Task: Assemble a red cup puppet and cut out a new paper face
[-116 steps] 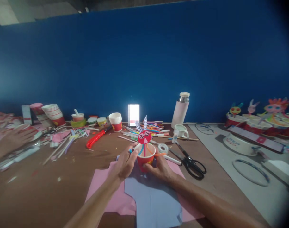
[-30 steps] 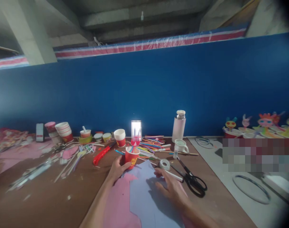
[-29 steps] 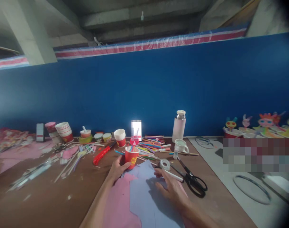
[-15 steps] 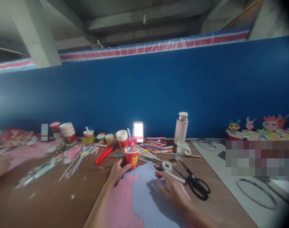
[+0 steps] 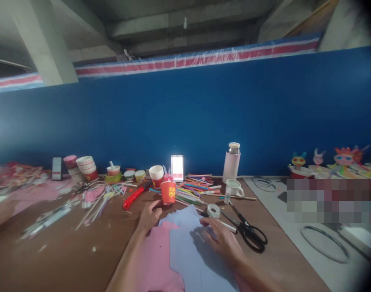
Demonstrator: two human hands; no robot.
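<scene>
Dim light casts soft shadow (image 5: 203, 253) on blue paper (image 5: 182, 243); edges blur.

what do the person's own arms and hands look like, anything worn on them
The left hand and right hand are ungloved. The forearms are bare, without a visible sleeve, watch or bracelet. Too blurred to rule out rings.

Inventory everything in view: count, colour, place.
Printed cup: one, red, beyond left hand
Paper: several, blue, pink, front
Scissors: one, black, right
Tape roll: one, white, beyond right hand
Thin sticks: many, mixed, centre back
Tool: one, red-handled, left of cup
Mug: one, pale, before flask
Flask: one, pinkish, back
Figure cups: several, multicoloured, far right
Other cups: several, mostly white, back left
Scraps: many, mixed, left
Phone: one, grey, back left
Partition: one, blue, behind
Co-worker's arm: one, blurred, left edge
Left hand: one, bare, near cup
Right hand: one, bare, over paper
</scene>
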